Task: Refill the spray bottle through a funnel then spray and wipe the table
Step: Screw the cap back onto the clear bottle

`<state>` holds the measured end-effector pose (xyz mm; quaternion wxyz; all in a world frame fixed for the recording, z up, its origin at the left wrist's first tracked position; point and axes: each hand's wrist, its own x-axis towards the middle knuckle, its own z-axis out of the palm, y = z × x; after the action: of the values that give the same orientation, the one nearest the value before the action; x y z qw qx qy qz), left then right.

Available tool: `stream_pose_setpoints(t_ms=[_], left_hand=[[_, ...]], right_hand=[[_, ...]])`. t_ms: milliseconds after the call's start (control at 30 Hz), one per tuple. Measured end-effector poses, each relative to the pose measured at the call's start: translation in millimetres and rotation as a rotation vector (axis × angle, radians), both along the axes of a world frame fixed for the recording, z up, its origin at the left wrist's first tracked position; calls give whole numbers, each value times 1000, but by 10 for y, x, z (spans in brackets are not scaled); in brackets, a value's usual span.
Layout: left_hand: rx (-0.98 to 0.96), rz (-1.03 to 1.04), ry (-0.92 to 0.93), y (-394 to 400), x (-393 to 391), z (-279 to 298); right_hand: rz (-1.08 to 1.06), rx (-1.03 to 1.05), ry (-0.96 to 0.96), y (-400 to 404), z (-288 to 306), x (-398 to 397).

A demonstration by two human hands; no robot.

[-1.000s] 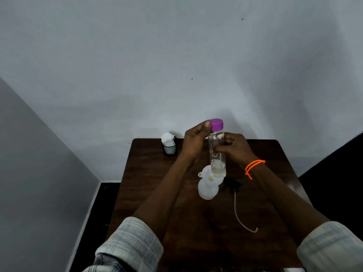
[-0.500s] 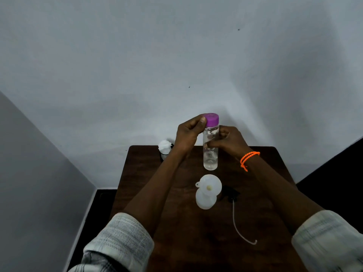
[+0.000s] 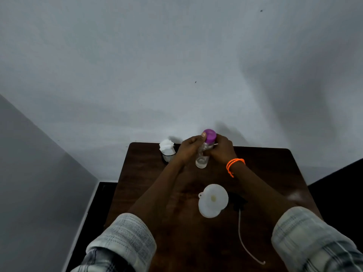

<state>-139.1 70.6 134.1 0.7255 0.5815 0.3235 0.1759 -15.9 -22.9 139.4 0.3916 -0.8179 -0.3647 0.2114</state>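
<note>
Gripping the purple-capped clear bottle [image 3: 202,154] at frame centre with left hand [image 3: 189,149] and right hand [image 3: 221,149], risking knocking the funnel [image 3: 213,198] off the spray bottle [image 3: 208,212] below.

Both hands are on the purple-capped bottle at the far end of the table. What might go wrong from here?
1. The clear bottle is slim and tall; if a hand slips at the purple cap, it may tip.
2. The funnel perches loosely on the white bottle; a passing sleeve might topple it.
</note>
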Motion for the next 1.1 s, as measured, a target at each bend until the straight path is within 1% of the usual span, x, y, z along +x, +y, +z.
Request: stream_pose_setpoints(t_ms=[100,267,433,700,900,1000,1100], left_hand=[[-93,55,11,32,87,-292],[-181,107,-11,152,217,-639],[-281,161,-95,280,350,-909],[-350,205,-131,396,348,-1041],[-342,227,-140,416,362,-1067],[-356,296,-129,402,335,-1085],[-327,389,-104,304,254,-1019]], right_hand=[[4,-34,-5,117,-237,57],[6,-73,2,332,-538,181],[7,-88,-16,499,-748,281],[-1,-78,18,654,-897,269],[15,-122,10,685,-898,280],[8,-115,22,598,-893,300],[-14,-136,38,458,-875,350]])
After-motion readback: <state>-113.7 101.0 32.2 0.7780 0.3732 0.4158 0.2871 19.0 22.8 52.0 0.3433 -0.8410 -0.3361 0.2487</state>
